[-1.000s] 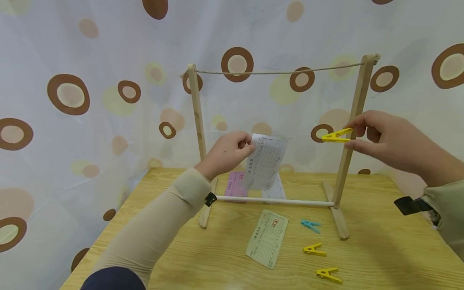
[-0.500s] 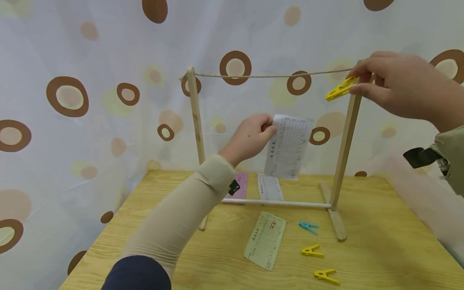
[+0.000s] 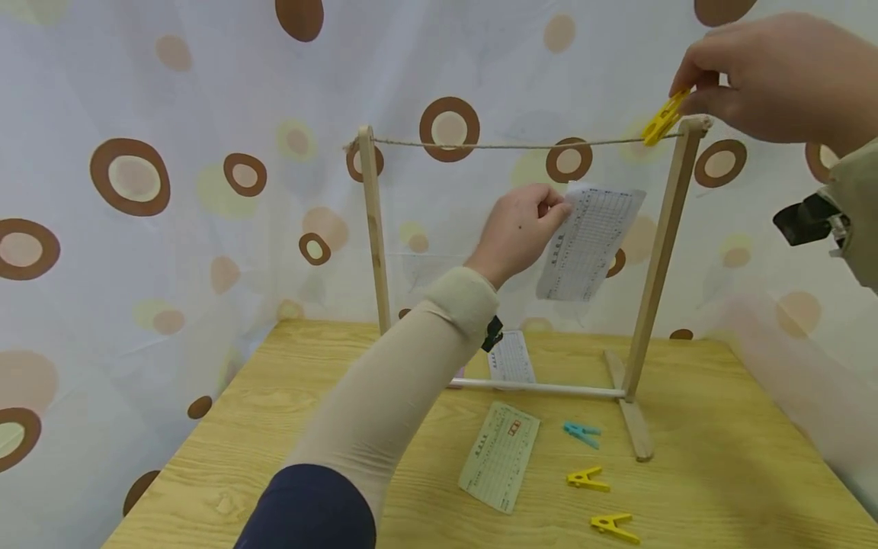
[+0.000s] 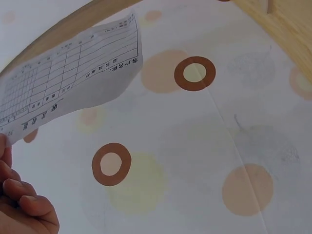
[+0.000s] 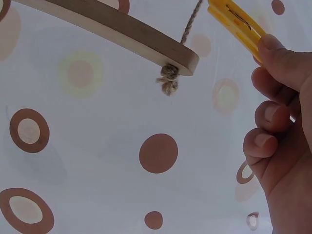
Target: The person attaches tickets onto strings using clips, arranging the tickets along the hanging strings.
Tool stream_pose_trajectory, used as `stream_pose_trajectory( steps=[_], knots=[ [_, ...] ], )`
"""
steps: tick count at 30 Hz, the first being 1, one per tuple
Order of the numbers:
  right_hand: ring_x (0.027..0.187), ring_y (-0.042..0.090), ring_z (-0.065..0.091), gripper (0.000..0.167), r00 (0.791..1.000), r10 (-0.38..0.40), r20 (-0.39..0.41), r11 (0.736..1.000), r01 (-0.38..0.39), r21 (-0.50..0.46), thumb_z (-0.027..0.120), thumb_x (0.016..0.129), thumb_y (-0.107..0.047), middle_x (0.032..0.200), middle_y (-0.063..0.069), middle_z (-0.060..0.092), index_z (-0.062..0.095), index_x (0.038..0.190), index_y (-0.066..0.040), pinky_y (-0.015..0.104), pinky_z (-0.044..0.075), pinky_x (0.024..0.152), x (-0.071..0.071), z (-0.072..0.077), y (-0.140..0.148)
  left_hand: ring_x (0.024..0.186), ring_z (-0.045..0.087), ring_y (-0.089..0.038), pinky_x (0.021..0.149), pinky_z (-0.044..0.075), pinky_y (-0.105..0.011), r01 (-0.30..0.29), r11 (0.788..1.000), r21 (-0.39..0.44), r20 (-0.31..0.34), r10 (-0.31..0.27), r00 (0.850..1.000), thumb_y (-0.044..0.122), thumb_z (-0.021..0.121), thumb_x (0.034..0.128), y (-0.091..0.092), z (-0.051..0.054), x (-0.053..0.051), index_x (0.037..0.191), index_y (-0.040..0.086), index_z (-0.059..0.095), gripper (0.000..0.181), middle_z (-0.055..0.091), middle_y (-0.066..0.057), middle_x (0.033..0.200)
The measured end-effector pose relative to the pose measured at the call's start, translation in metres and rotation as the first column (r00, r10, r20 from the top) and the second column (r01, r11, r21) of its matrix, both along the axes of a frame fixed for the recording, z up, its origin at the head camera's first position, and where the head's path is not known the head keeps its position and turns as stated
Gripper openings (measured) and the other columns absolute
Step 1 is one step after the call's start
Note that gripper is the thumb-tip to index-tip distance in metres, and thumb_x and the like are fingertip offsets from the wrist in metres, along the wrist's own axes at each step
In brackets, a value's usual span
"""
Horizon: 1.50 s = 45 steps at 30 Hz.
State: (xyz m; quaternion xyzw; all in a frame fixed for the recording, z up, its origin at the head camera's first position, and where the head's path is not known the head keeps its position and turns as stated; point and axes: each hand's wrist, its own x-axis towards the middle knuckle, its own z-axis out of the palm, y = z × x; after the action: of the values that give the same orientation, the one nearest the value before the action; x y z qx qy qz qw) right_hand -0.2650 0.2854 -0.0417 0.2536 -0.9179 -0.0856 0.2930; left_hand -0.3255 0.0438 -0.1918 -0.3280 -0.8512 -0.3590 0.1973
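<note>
Both hands pinch: your left hand (image 3: 519,227) grips a white printed paper sheet (image 3: 594,242) near a top corner, apparently so it hangs free below the brown twine line (image 3: 507,147); your right hand (image 3: 782,80) holds a yellow plastic clothespin (image 3: 663,122) by its handle end, likely to leave its nose toward the line, though contact is unclear.

Curtained corner, room type unclear: patterned cloth (image 3: 261,69) behind wooden table (image 3: 261,435).
</note>
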Motion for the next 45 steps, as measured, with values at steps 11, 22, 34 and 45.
stream_pose_trajectory(
  steps=[11,22,34,45],
  knots=[
    [0.087,0.032,0.039,0.007,0.999,-0.006,0.037,1.0,0.005,0.026,0.069,0.095,-0.002,0.089,0.015,0.049,0.069,0.091,0.003,0.045,0.041,0.062,-0.01,0.009,-0.01,0.085,0.053,-0.009,0.075,0.042,-0.02,-0.006,0.996,0.084,0.048,0.002,0.999,0.033,0.055,0.1059,0.021,0.016,-0.007,0.106,0.016,0.065,0.02,0.059,0.005,0.1],
    [0.071,0.031,0.055,0.008,0.97,-0.104,0.22,0.993,0.09,0.071,0.064,0.099,-0.007,0.089,0.019,0.064,0.067,0.101,0.0,0.039,0.048,0.058,-0.019,0.011,-0.022,0.094,0.055,-0.005,0.079,0.044,-0.018,-0.006,0.995,0.101,0.071,-0.001,0.997,0.031,0.058,0.1048,0.025,0.02,-0.006,0.104,0.019,0.068,0.016,0.06,0.009,0.105],
    [0.079,0.034,0.053,0.048,0.948,-0.169,0.27,0.981,0.135,0.139,0.067,0.098,-0.018,0.096,0.023,0.056,0.054,0.133,0.013,0.038,0.05,0.056,-0.016,0.001,-0.023,0.088,0.053,-0.007,0.076,0.043,-0.02,-0.011,0.997,0.075,0.097,0.004,0.995,0.032,0.057,0.1052,0.025,0.02,-0.007,0.109,0.019,0.067,0.017,0.06,0.008,0.104],
    [0.072,0.029,0.055,0.054,0.987,-0.092,0.132,0.996,0.091,0.011,0.066,0.098,-0.023,0.103,0.022,0.055,0.052,0.142,0.003,0.041,0.048,0.058,0.005,-0.027,-0.013,0.077,0.048,-0.012,0.068,0.039,-0.024,0.001,0.997,0.075,0.075,-0.006,0.997,0.033,0.058,0.1044,0.012,0.013,-0.009,0.115,0.018,0.065,0.02,0.054,0.0,0.09]
  ],
)
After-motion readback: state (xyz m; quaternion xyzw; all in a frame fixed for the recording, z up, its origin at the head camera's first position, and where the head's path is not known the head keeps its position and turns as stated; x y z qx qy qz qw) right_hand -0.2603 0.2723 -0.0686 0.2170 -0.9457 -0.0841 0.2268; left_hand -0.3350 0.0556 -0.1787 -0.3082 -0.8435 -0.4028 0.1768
